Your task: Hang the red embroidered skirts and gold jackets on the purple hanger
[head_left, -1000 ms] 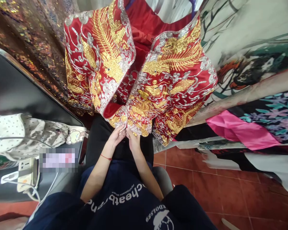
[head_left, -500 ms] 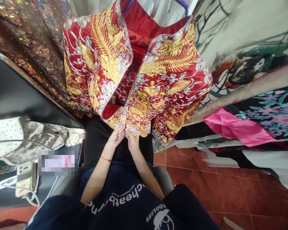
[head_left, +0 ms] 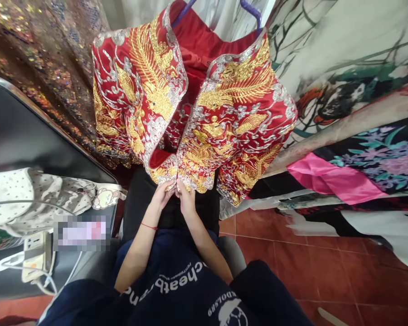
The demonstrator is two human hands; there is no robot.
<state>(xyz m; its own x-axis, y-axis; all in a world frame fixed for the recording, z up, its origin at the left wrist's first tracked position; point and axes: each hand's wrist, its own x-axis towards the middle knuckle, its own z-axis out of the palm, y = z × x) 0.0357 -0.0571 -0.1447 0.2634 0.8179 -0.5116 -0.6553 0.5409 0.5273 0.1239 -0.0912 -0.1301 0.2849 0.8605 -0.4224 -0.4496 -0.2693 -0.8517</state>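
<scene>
A red satin jacket [head_left: 248, 108] with gold and silver embroidery hangs in front of me on a purple hanger [head_left: 250, 10]. Its front stands apart at the chest, showing the red lining, and its two front edges meet at the bottom hem. My left hand [head_left: 163, 192] pinches the hem on the left side of the front opening. Close beside it, my right hand [head_left: 186, 195] grips the hem on the other side. The fingertips of both hands are partly hidden, so any small fastening between them cannot be made out.
On the left, a black chair [head_left: 27, 131] holds a dotted white cloth bag [head_left: 10, 199], a power strip [head_left: 36, 256] with white cables and a blurred-out item [head_left: 83, 233]. Sequined fabric [head_left: 54, 77] hangs behind it. Painted cloth [head_left: 329, 68] and a pink satin piece [head_left: 336, 179] hang at right.
The jacket's top and the hanger have shifted slightly down and left in view. Both hands stay at the hem, with their fingers a little rearranged.
</scene>
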